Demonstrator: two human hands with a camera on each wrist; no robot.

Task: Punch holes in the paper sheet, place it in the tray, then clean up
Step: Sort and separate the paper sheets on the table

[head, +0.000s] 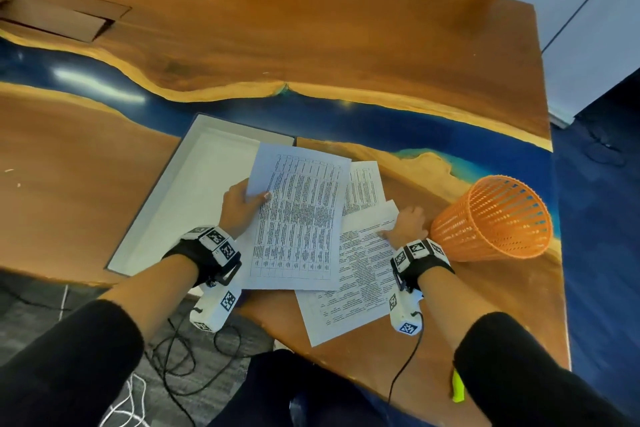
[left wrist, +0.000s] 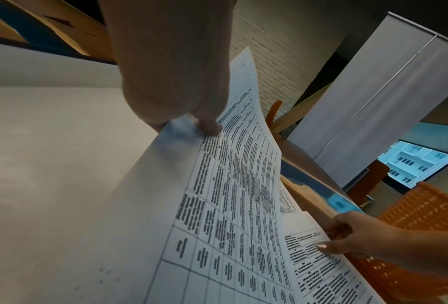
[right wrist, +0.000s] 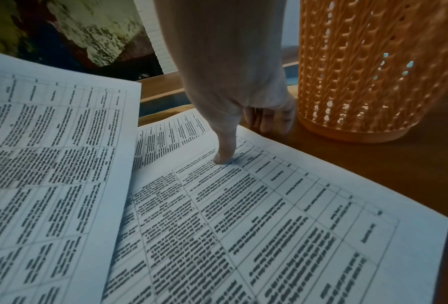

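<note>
My left hand (head: 255, 198) pinches the left edge of a printed table sheet (head: 301, 218), thumb on top, and holds it raised partly over the white tray (head: 166, 204). In the left wrist view the thumb (left wrist: 209, 127) sits on that sheet (left wrist: 217, 205), which curves up over the tray (left wrist: 48, 164). My right hand (head: 398, 225) holds a lower printed sheet (head: 356, 274) at its right edge. Its thumb (right wrist: 225, 156) presses on that sheet (right wrist: 269, 205) and its fingers (right wrist: 269, 121) curl down past the edge onto the wood.
A third printed sheet (head: 363, 187) lies under the other two. An orange slatted basket (head: 495, 218) stands just right of my right hand, close to the table's right edge. The wood and blue resin table (head: 311, 45) stretches far back. Cables hang below the near edge.
</note>
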